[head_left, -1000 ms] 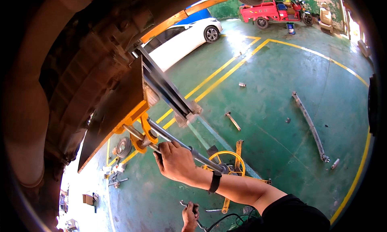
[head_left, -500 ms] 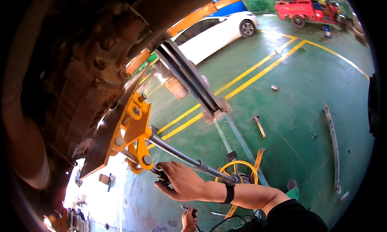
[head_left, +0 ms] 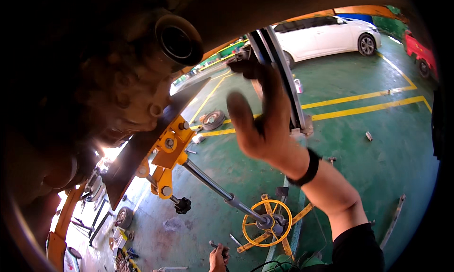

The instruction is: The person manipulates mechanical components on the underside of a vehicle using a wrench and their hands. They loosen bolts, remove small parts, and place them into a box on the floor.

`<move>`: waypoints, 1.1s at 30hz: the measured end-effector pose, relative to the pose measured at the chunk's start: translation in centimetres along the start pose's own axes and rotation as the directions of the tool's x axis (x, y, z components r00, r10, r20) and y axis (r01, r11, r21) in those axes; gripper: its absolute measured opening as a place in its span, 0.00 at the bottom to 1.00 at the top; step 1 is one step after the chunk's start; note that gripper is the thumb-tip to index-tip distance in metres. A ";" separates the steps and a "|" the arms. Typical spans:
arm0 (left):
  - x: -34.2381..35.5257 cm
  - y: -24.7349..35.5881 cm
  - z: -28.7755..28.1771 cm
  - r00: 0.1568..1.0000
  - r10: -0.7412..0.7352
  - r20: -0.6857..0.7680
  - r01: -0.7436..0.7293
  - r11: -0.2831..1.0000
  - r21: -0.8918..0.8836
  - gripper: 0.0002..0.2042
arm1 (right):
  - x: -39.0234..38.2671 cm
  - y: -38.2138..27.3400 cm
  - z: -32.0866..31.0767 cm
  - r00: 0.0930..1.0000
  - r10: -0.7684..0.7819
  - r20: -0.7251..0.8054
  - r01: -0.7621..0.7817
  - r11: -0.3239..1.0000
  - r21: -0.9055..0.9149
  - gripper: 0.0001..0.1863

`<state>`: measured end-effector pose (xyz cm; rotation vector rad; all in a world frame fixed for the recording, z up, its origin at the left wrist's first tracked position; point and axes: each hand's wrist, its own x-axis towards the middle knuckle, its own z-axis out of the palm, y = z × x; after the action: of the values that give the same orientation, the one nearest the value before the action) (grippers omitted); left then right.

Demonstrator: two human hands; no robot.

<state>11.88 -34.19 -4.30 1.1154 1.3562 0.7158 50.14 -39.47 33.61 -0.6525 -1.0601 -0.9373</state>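
My right hand point(head_left: 265, 125), with a black wristband, is raised in front of the dark vehicle underside point(head_left: 123, 87). Its thumb and fingers are apart and hold nothing; the dark fingertips are a little blurred. A round, hollow-ended part point(head_left: 178, 41) hangs to the left of them. Low in the picture, my left hand point(head_left: 217, 259) is closed round a slim metal tool point(head_left: 212, 243); only its end shows, so its kind is unclear. Between the hands stands a jack with a steel column point(head_left: 208, 179), a yellow tilting head point(head_left: 166, 153), a black star knob point(head_left: 182, 206) and a yellow ring point(head_left: 244, 224) near its base.
A dark lift post point(head_left: 283, 78) rises behind my right hand. Farther off are a white car point(head_left: 321, 38) and a red vehicle point(head_left: 418, 54). A wheel point(head_left: 213, 120) lies on the green floor, and a long metal bar point(head_left: 393, 220) lies at right.
My right hand has risen away from beside the jack head, toward the upper middle. The star knob now shows. The view has turned, shifting the car rightward; my left hand still grips the tool.
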 end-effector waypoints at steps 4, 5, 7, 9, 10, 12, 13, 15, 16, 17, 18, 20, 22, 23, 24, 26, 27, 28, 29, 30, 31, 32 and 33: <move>-1.2 1.7 0.0 0.999 0.016 -0.034 -0.018 0.999 -0.044 0.17 | 6.0 3.3 3.7 0.977 -0.176 -0.120 0.180 0.983 0.025 0.17; 0.6 -0.1 -1.7 0.977 0.210 -0.022 -0.206 0.971 0.118 0.19 | 7.2 3.6 4.4 0.970 -0.191 -0.152 0.199 0.979 0.037 0.18; 6.0 -5.3 -6.1 0.835 0.542 0.092 -0.529 0.746 0.404 0.21 | 8.2 4.0 6.6 0.944 -0.197 -0.264 0.217 0.975 0.049 0.18; 6.0 -5.3 -7.1 0.942 0.333 0.045 -0.315 0.828 0.464 0.19 | 9.0 4.0 9.6 0.887 -0.194 -0.418 0.230 0.972 0.036 0.18; 10.4 -9.1 -10.9 0.758 0.650 0.046 -0.636 0.723 0.271 0.18 | 10.3 3.9 10.1 0.851 -0.286 -0.440 0.257 0.958 -0.126 0.17; 10.2 -8.3 -8.6 0.884 0.435 -0.171 -0.433 0.900 0.052 0.16 | 10.0 4.0 10.5 0.917 -0.145 -0.370 0.204 0.971 0.125 0.18; 8.5 -7.1 -6.3 0.927 0.282 -0.245 -0.310 0.947 -0.083 0.16 | 9.8 4.1 10.4 0.949 -0.078 -0.305 0.157 0.957 0.244 0.19; 6.8 -7.2 -5.1 0.904 0.218 -0.368 -0.293 0.943 -0.161 0.16 | 9.9 3.6 10.7 0.916 -0.058 -0.397 0.147 0.969 0.198 0.21; 6.2 -8.1 -4.8 0.905 0.224 -0.362 -0.337 0.897 -0.287 0.16 | 10.3 3.5 10.1 0.916 -0.050 -0.398 0.151 0.962 0.227 0.22; 6.1 -7.9 -1.9 0.914 0.228 -0.334 -0.363 0.827 -0.429 0.15 | 10.4 3.8 9.9 0.922 -0.069 -0.382 0.172 0.954 0.244 0.23; 3.7 -5.2 2.1 0.908 0.082 -0.412 -0.153 0.978 -0.143 0.15 | 10.6 4.1 9.9 0.937 -0.109 -0.331 0.202 0.944 0.260 0.24; -2.9 -1.7 7.8 0.854 -0.039 -0.519 0.018 0.999 -0.044 0.16 | 11.3 4.6 9.7 0.954 -0.162 -0.252 0.240 0.917 0.318 0.26; -8.7 -2.3 12.7 0.848 -0.063 -0.527 -0.164 0.913 -0.373 0.18 | 14.5 4.6 9.7 0.927 -0.096 -0.361 0.241 0.892 0.383 0.13; -10.8 -3.0 15.0 0.840 -0.080 -0.536 -0.252 0.818 -0.517 0.19 | 16.2 4.2 9.6 0.939 -0.064 -0.337 0.215 0.875 0.433 0.12; -12.6 -3.7 16.6 0.799 -0.207 -0.564 -0.187 0.807 -0.561 0.20 | 17.8 3.4 9.9 0.949 -0.020 -0.316 0.184 0.846 0.500 0.13; -12.2 -4.2 20.5 0.845 -0.238 -0.478 -0.135 0.772 -0.621 0.19 | 21.7 5.3 8.3 0.965 -0.175 -0.194 0.235 0.905 0.354 0.14; -12.8 -5.0 21.5 0.833 -0.265 -0.485 -0.143 0.744 -0.652 0.19 | 23.1 5.3 9.5 0.956 -0.235 -0.172 0.275 0.926 0.258 0.16; -13.1 -6.1 22.7 0.801 -0.278 -0.530 -0.169 0.745 -0.646 0.19 | 23.8 5.5 10.4 0.945 -0.296 -0.142 0.316 0.936 0.155 0.17; -15.6 -4.1 23.6 0.775 -0.295 -0.559 -0.197 0.728 -0.657 0.19 | 23.6 4.4 10.8 0.974 -0.216 -0.072 0.226 0.956 0.189 0.18; -16.3 -5.2 23.9 0.764 -0.298 -0.573 -0.223 0.710 -0.668 0.19 | 23.4 3.3 11.0 0.990 -0.142 0.005 0.138 0.968 0.208 0.19; -16.8 -6.2 24.3 0.758 -0.298 -0.580 -0.245 0.694 -0.677 0.19 | 23.4 2.4 11.2 0.993 -0.074 0.087 0.054 0.976 0.211 0.20; -18.1 -5.8 24.9 0.719 -0.279 -0.637 -0.270 0.732 -0.625 0.20 | 23.2 1.8 11.7 0.988 -0.131 0.087 0.102 0.956 0.276 0.21; -18.4 -6.7 25.0 0.703 -0.248 -0.666 -0.320 0.727 -0.608 0.20 | 23.4 2.3 11.7 0.979 -0.189 0.078 0.155 0.935 0.320 0.21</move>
<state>32.35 -58.38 -6.62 0.2065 1.4718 1.6642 51.46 -36.28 59.61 -0.3531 -1.3464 -0.8654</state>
